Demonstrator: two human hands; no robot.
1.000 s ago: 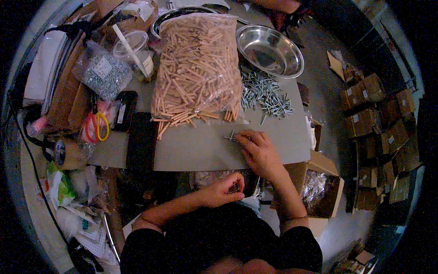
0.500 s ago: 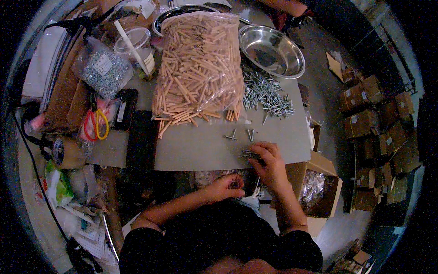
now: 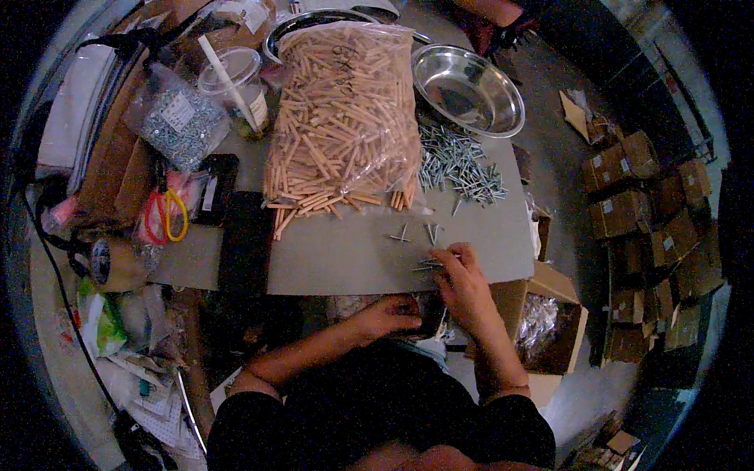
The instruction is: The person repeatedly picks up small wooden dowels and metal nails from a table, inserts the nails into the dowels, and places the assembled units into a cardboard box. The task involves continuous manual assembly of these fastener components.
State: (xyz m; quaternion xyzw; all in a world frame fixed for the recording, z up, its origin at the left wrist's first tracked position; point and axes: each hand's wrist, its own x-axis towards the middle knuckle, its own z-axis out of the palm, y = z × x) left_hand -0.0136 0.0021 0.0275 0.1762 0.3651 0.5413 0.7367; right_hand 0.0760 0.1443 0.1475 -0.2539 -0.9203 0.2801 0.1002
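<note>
At the front edge of the table [image 3: 338, 259], my right hand [image 3: 467, 286] has its fingers bent together over a few silvery screws [image 3: 426, 264], whose shafts stick out left of the fingertips. Just beyond it, several loose screws [image 3: 433, 233] are set apart from the large screw pile [image 3: 463, 169]. My left hand [image 3: 391, 315] is in front of the table edge, close to my body, its fingers curled; whatever it holds is hidden. A big clear bag of wooden dowels [image 3: 342, 118] lies at the middle of the table, some dowels spilling from its near end.
An empty steel bowl [image 3: 471, 90] stands behind the screw pile. To the left are a plastic cup [image 3: 236, 86], a bag of small metal parts [image 3: 181, 118] and red-and-yellow-handled scissors [image 3: 166, 216]. An open carton [image 3: 561, 322] sits right of the table, with stacked boxes [image 3: 652, 220] beyond.
My left hand has turned slightly, with its fingers shifting near the table edge. My right hand has moved very little and stays over the screws.
</note>
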